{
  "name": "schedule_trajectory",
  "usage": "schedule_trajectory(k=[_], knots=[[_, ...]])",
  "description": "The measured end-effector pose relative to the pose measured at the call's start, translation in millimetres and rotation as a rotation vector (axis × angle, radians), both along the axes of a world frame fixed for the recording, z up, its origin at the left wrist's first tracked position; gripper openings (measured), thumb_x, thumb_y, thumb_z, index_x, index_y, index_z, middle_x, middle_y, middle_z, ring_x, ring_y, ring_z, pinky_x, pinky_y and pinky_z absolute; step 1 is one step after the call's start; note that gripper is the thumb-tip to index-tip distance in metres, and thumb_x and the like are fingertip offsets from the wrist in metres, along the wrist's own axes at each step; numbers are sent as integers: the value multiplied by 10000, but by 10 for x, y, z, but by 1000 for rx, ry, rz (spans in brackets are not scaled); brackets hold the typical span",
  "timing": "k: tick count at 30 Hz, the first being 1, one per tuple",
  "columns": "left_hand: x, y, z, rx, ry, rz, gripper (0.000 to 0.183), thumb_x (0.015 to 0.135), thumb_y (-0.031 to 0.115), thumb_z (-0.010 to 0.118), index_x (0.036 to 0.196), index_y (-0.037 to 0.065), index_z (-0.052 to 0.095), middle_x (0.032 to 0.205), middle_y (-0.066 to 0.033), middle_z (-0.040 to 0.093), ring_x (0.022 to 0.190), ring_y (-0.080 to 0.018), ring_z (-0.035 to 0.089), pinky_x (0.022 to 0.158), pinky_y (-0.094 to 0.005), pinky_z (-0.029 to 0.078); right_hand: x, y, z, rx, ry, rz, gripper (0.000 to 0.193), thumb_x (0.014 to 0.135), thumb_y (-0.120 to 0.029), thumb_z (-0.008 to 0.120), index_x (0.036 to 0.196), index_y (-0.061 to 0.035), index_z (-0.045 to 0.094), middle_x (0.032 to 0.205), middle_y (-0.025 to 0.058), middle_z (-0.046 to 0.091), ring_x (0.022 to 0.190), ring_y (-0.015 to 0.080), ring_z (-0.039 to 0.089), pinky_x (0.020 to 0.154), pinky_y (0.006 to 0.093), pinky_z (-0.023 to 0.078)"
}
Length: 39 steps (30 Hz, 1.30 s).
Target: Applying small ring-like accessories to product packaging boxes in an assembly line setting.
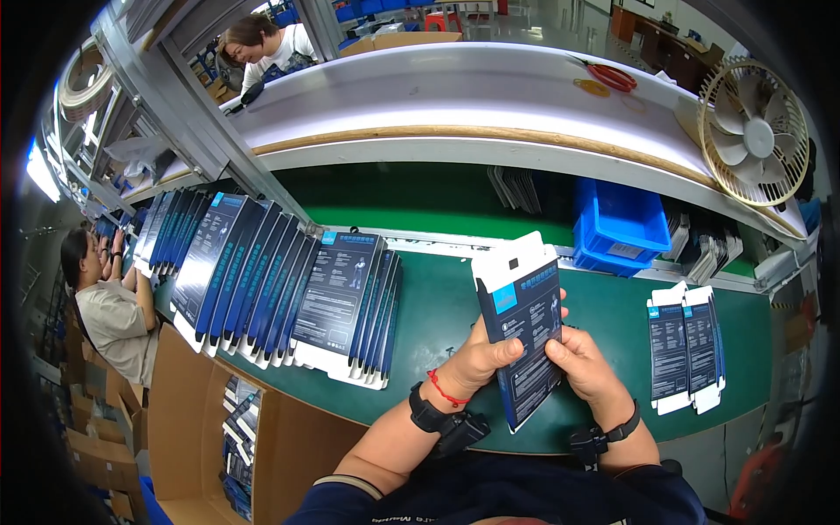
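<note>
Between my two hands stands a flat dark-blue carton (532, 337) with white flaps sticking up at its top end. My left hand (481, 354) grips its left edge, the thumb lying on the front face. From the other side my right hand (579, 354) holds it, thumb on the front and fingertips showing behind the right edge. On the green table (437, 306) to my left lean rows of similar cartons (337, 297), overlapping one another. Several flatter cartons (687, 341) with white end flaps lie to my right.
A blue plastic bin (619, 219) and stacked flat pieces (514, 188) sit under the white shelf (420, 96). On that shelf are red-handled scissors (610, 76) and a fan (756, 136). An open cardboard box (201, 420) with cartons inside stands at lower left. Two people work nearby.
</note>
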<state>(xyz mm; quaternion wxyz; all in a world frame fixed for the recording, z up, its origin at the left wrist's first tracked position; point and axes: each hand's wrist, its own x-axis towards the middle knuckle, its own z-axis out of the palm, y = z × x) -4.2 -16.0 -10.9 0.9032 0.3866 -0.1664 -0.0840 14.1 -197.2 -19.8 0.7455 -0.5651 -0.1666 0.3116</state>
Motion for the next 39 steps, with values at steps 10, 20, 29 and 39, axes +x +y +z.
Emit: schedule_trajectory(k=[10,20,29,39], knots=[[-34,-7,61,-62,76,-61,956,734,463,763,1441,-9,327,1388,-239,450,1244,-360,520,1007,-469,482,16,-138,-17,-189,-138,20,338,927,-276,670,841,48,714,804,57,704,745,84,616,657,258,504],[-51,119,49,60,111,-21,529,938,333,603,1323,-5,471,1224,-123,594,1108,-200,593,934,-343,493,-24,-117,159,-79,-60,-12,274,943,-201,639,971,66,694,942,65,699,891,112,612,780,271,498],[23,15,20,637,8,285,486,1013,382,501,867,-38,696,741,-57,687,702,-83,611,636,-252,491,34,-162,127,-96,-128,-218,307,966,-222,606,1081,57,666,978,74,695,876,112,611,767,265,501],[12,24,29,467,117,215,431,1021,327,495,987,-52,698,871,-74,705,767,-99,634,687,-238,515,31,-141,90,-88,-85,-214,318,965,-242,610,1055,57,676,955,77,701,843,111,624,745,263,514]])
